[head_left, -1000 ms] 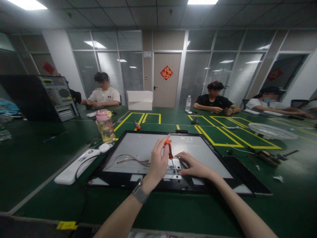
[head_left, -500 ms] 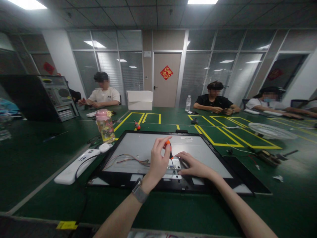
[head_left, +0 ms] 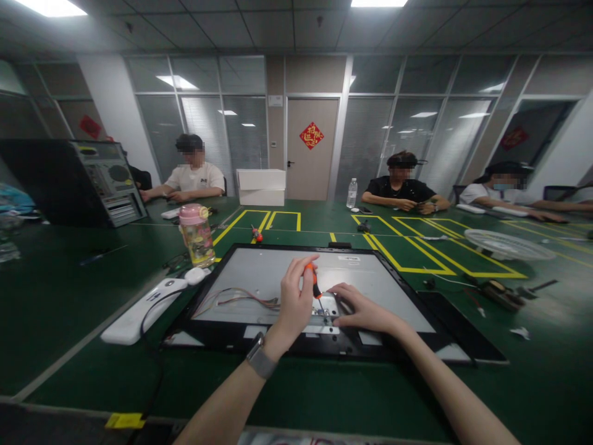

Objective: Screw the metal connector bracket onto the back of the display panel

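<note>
A black-framed monitor panel [head_left: 259,272] lies face down on the green table, its grey metal back up. My left hand [head_left: 294,303] grips a small orange-handled screwdriver [head_left: 314,284], held nearly upright with its tip on a small metal board [head_left: 327,309] near the panel's front edge. My right hand [head_left: 361,309] rests on the panel beside that board, fingers curled and pressed at its edge; what they hold is hidden. A bundle of coloured wires [head_left: 241,298] runs leftward from the board. A watch sits on my left wrist.
A pink-lidded bottle [head_left: 197,233], a white device [head_left: 139,312] with a black cable, and a computer case [head_left: 78,182] stand to the left. A white fan grille [head_left: 507,244] and small tools lie right. Three people sit across the table; a white box [head_left: 260,187] stands behind.
My left hand has shifted slightly on the screwdriver handle, whose top has leaned a little to the left. My right hand has stayed in place.
</note>
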A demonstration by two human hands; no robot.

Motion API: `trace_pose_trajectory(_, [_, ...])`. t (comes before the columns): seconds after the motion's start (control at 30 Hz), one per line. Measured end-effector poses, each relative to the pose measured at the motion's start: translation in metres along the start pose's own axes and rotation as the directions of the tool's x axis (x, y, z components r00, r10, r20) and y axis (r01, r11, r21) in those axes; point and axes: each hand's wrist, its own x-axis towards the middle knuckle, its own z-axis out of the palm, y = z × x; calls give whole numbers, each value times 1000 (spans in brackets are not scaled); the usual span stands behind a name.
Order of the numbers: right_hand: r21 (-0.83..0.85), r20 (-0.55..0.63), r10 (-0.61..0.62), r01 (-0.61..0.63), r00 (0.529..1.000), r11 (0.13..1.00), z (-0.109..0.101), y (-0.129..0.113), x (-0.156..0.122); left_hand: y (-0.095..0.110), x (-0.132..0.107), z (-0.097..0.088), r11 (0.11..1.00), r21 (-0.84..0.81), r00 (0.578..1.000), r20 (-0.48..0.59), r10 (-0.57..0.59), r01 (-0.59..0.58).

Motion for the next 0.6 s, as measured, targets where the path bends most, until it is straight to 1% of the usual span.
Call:
trace_pose_trajectory(0.07, [-1, 2, 0, 0, 1000, 1000, 0, 0, 0, 0, 0, 0, 1000, -7, 1000, 13, 6, -6])
trace_pose_trajectory(0.13, [-1, 4, -4, 4, 1000, 1000, 0, 0, 0, -1, 0, 0, 999, 20, 1000, 10, 27, -27])
trace_pose_trajectory(0.27, [4, 5, -1, 1, 1000, 1000, 0, -2, 0, -2, -1, 1, 994, 84, 997, -23, 72, -70])
trace_pose_trajectory(0.37, [2, 3, -5, 5, 1000, 1000, 0, -2, 0, -3, -2, 2, 998, 49, 999, -36, 30, -28])
trace_pose_trajectory(0.47, [-2, 0, 2, -2, 1000, 1000, 0, -2, 0, -3, -1, 3, 1000, -12, 999, -27, -17, 16])
trace_pose_trajectory(0.6, [1, 0, -10, 10, 1000, 1000, 0, -2, 1, -2, 0, 2, 1000, -3, 1000, 11, -6, 7])
